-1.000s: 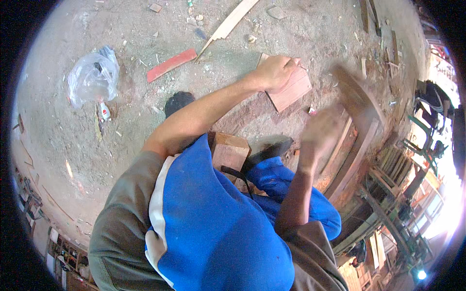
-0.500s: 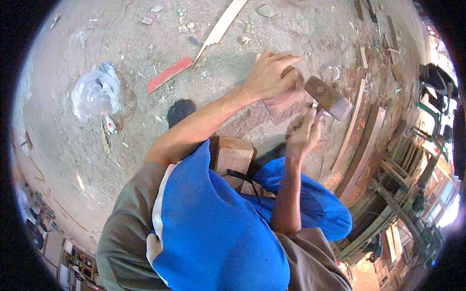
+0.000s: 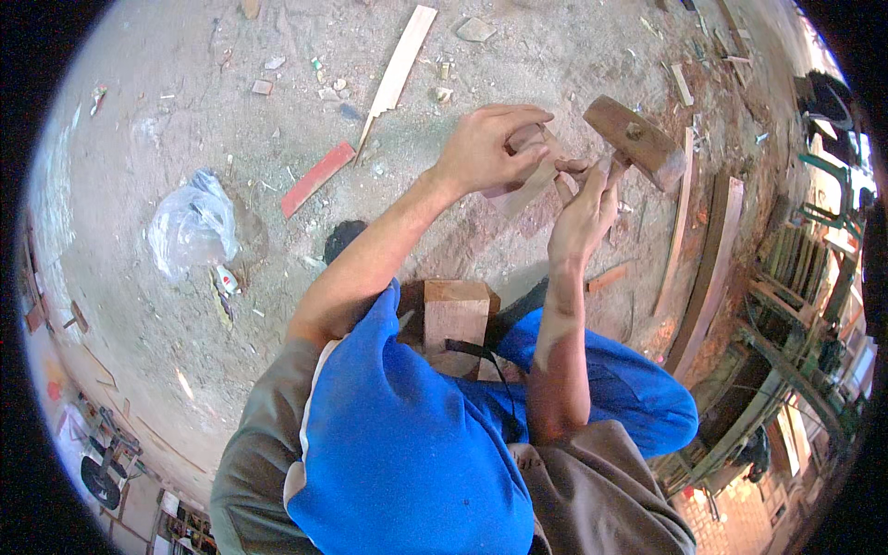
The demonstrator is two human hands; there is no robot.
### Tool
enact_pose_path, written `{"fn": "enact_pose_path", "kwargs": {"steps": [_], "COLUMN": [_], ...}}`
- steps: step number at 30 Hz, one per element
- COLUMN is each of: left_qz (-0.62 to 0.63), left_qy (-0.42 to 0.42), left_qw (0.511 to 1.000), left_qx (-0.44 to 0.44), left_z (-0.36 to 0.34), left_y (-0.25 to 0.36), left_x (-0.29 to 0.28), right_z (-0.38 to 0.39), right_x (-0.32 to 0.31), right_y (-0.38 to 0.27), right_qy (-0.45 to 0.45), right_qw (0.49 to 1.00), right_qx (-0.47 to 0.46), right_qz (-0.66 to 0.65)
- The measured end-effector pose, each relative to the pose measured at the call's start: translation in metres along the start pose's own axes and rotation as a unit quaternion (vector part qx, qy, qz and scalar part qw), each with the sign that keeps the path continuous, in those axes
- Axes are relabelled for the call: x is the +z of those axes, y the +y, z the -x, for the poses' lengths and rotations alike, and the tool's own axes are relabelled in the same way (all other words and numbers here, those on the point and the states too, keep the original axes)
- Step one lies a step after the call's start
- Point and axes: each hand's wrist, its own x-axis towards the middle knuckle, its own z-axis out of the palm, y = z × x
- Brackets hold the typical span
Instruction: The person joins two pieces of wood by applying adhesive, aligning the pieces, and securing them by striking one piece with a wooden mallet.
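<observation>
Out in front of me, my left hand (image 3: 488,153) is closed around a brown wooden block (image 3: 529,191). Fingers and thumb curl over its top, hiding much of its shape. To its right, my right hand (image 3: 585,217) grips the handle of a wooden mallet. The mallet head (image 3: 634,141) is a thick brown bar, tilted and raised just above and beyond the hand. Between the two hands, close to the block, is a small dark part (image 3: 573,166) that I cannot make out.
A squared timber block (image 3: 456,310) stands between my legs. On the dirt floor lie a red strip (image 3: 317,180), a pale split board (image 3: 402,65), a clear plastic bag (image 3: 194,225) and a small bottle (image 3: 228,280). Long planks (image 3: 708,277) and stacked wood are at the right.
The mallet head has risen and swung farther from me. My left hand has shifted a little left with the block. The whole view has also moved slightly.
</observation>
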Motion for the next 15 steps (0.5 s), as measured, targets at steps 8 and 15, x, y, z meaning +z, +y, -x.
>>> {"fn": "enact_pose_path", "kwargs": {"steps": [8, 15], "left_qz": [-0.046, -0.077], "left_qy": [-0.014, -0.014], "left_qw": [0.999, 0.997], "left_qx": [-0.023, 0.005], "left_z": [-0.013, -0.025], "left_y": [0.001, -0.007], "left_x": [0.004, 0.004], "right_z": [0.003, 0.034], "right_x": [-0.019, -0.021], "right_y": [-0.005, 0.003], "right_qy": [0.03, 0.01], "right_qw": [0.997, 0.998], "right_qx": [-0.012, -0.021], "right_qz": [0.067, 0.051]}}
